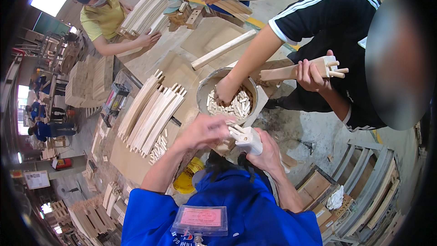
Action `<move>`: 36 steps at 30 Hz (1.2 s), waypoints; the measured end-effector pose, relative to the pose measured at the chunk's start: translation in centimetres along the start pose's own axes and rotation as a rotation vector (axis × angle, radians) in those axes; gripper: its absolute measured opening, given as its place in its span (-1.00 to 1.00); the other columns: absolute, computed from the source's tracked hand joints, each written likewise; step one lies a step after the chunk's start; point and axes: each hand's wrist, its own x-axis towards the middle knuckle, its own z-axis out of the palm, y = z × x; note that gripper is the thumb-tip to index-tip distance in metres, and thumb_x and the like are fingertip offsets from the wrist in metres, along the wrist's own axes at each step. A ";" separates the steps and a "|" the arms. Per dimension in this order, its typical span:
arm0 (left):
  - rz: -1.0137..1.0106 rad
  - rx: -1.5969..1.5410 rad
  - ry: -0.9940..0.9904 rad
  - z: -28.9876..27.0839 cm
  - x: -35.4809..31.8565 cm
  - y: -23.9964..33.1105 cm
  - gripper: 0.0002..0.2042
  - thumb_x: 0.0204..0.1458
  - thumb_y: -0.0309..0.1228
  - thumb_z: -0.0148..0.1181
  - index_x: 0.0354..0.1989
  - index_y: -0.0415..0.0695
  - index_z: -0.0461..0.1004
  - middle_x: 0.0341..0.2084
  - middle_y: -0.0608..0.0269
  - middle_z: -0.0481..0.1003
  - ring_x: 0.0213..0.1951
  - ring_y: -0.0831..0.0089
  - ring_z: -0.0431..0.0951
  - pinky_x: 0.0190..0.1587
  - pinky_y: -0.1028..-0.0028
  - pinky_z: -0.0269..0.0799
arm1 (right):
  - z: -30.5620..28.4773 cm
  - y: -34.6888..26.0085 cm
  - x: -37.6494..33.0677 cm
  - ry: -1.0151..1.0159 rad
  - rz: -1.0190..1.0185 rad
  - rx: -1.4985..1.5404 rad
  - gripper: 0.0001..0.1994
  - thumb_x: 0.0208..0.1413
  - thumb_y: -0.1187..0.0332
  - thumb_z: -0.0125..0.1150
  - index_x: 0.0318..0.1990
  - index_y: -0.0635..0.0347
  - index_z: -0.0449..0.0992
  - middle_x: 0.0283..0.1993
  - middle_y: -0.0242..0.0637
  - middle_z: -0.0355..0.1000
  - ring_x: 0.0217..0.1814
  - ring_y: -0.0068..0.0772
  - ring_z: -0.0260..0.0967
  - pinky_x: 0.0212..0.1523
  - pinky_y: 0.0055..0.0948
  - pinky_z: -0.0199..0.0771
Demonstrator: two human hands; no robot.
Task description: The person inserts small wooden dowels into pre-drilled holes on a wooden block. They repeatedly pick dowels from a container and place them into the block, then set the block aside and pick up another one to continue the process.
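My right hand (267, 152) is wrapped round a pale wooden part (250, 141), whose end faces up and has wooden dowels (236, 130) sticking out. Right beside those dowels is my left hand (207, 131), its fingers smeared by motion, so what they hold cannot be made out. Just beyond both hands stands a round bucket (201, 92) with many short loose dowels (237, 105) in it. A co-worker's hand (226, 90) reaches into this bucket. The same person's other hand (312, 76) grips a wooden part (282, 72) with dowels in its end.
Curved wooden pieces with dowelled ends (152, 114) lie in a row on the table at left, near a small dowel pile (159, 149). A yellow container (189, 176) sits below my left forearm. Two more people work across the table. A slatted rack (364, 168) stands at right.
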 end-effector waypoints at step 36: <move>0.468 0.640 0.092 1.8 -6.6 5.6 -0.87 0.00 -0.52 0.30 -0.27 -0.22 0.58 -0.37 0.11 0.43 -0.24 0.12 0.48 -0.20 0.20 0.38 | 0.6 -2.4 0.4 -0.150 -0.232 -0.077 -0.24 -0.33 0.44 0.43 0.21 0.20 0.39 0.03 -0.04 0.53 0.09 0.09 0.50 0.10 -0.07 0.50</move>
